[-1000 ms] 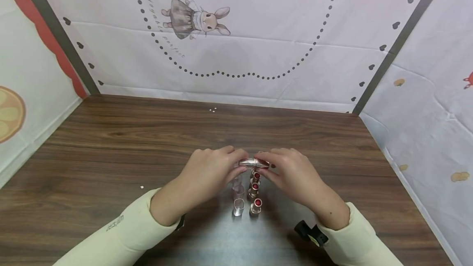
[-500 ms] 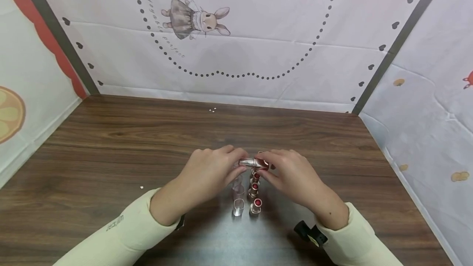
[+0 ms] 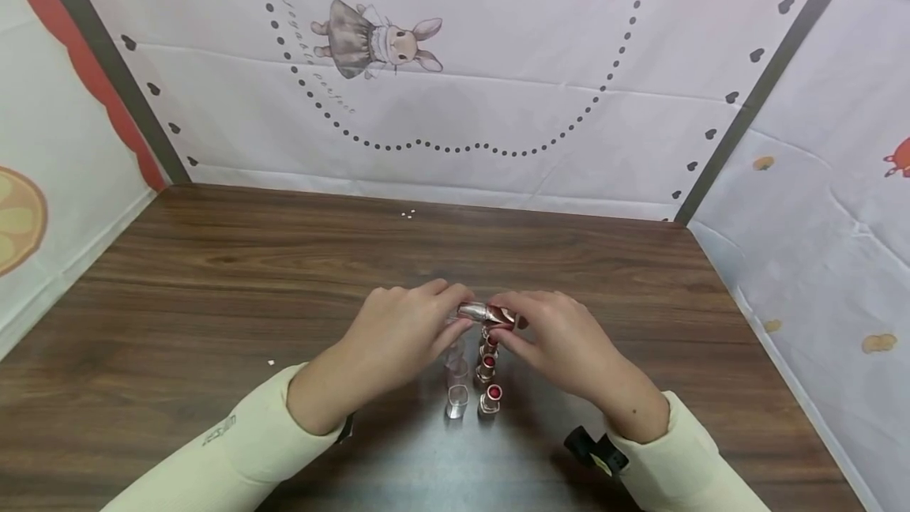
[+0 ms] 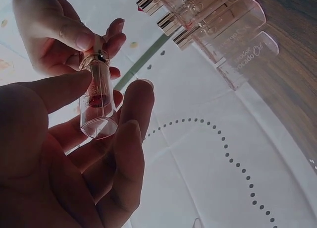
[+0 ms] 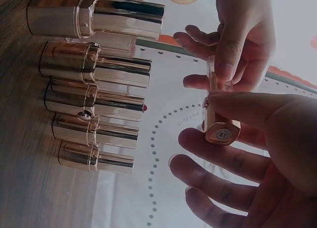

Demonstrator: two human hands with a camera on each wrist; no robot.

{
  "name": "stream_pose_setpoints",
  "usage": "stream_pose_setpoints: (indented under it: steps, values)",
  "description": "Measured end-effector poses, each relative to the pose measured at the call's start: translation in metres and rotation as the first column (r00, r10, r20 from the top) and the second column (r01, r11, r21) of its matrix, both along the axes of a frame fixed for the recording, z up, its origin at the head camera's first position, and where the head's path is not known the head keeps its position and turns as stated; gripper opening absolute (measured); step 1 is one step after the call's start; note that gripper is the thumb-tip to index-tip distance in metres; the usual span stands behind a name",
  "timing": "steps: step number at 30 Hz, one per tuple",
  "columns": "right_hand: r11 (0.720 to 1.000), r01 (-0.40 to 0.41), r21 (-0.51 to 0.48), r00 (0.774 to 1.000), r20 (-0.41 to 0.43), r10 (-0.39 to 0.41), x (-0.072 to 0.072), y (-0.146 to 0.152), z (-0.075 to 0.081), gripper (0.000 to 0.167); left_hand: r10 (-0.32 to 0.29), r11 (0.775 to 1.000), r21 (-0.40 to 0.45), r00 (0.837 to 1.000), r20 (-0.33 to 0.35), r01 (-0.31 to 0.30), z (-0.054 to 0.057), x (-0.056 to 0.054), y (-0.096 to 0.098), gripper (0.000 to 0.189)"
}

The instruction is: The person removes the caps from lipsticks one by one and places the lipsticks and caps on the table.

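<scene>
Between my two hands a lipstick lies sideways in the head view, its clear cap (image 4: 99, 125) over the red bullet (image 4: 97, 101). My left hand (image 3: 405, 329) pinches the cap end between thumb and fingers. My right hand (image 3: 562, 338) pinches the rose-gold base (image 5: 223, 133), whose round label faces the right wrist camera. Just below the hands, several uncapped lipsticks (image 3: 490, 400) stand upright in a row, red tips up. To their left is a row of clear caps (image 3: 457, 401), partly hidden by the left hand.
The hands are above a dark wood table (image 3: 249, 259). Small white bits (image 3: 408, 214) lie near its back edge, and another white speck (image 3: 271, 362) lies at the left. Printed cloth walls (image 3: 498, 101) enclose the back and sides.
The rose-gold base has turned slightly in the right fingers, its shine shifting. Both hands stay in nearly the same place, and the head view has shifted a little.
</scene>
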State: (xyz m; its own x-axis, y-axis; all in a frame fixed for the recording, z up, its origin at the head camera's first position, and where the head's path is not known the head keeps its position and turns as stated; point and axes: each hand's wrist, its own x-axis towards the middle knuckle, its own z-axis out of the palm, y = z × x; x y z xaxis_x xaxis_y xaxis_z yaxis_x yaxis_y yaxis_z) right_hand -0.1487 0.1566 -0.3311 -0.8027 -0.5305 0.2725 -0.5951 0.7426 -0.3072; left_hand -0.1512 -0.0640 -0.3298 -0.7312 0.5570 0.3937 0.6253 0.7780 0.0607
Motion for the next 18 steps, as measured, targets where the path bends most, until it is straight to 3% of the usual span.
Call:
stream_pose_setpoints:
  steps: [6,18]
  values:
    - [1.0,0.002,-0.003,1.0,0.005,-0.002,0.0,0.0004,-0.0005,0.029,0.005,1.0,-0.002,1.0,-0.01,-0.005,-0.0003,-0.0002,-0.0001,0.024]
    - [0.999,0.042,0.027,0.995,-0.087,-0.039,0.0004,0.0014,-0.0016,0.026,-0.009,1.0,-0.001,1.0,-0.002,0.009,-0.0014,-0.0012,0.0002,0.022]
